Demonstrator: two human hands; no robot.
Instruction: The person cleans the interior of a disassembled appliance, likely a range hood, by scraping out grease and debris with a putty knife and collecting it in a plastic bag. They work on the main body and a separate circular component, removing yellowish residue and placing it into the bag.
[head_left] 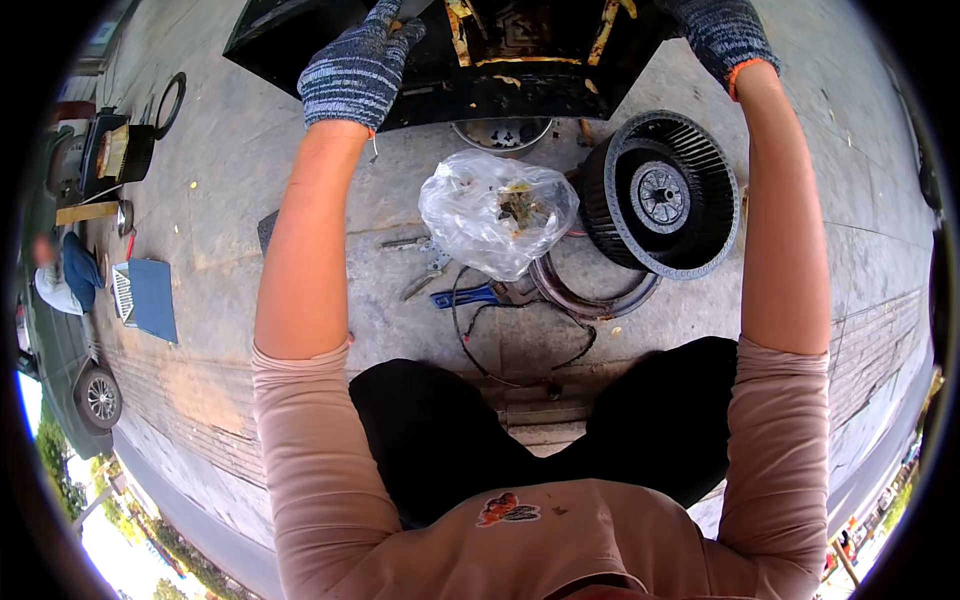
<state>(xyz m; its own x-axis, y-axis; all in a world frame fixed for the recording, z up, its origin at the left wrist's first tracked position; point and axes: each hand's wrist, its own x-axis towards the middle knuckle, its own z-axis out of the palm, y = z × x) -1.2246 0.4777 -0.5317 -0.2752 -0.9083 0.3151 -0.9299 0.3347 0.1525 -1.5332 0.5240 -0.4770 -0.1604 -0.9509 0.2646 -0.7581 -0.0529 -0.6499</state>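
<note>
A black metal housing (430, 92), like a range hood body, spans the top of the view, with yellowish-brown greasy residue around its inner opening. My left hand (358, 75), in a grey-blue knitted glove, is closed at its left part; a grey flat piece shows by the fingers, too cut off to name. Gloved the same way, my right hand (722, 42) grips the housing's right edge, its fingertips partly hidden. Below the housing lies a clear plastic bag (470, 215) with dark and yellowish scraps in it. Beside the bag sits a black blower wheel (610, 200).
A metal bowl (502, 136) is partly under the housing. Near my knees lie a metal ring (600, 308), blue-handled pliers (470, 296) and a black cable (458, 325). Far left are a blue-grey panel (152, 298), a seated person (68, 280) and a parked vehicle (85, 400).
</note>
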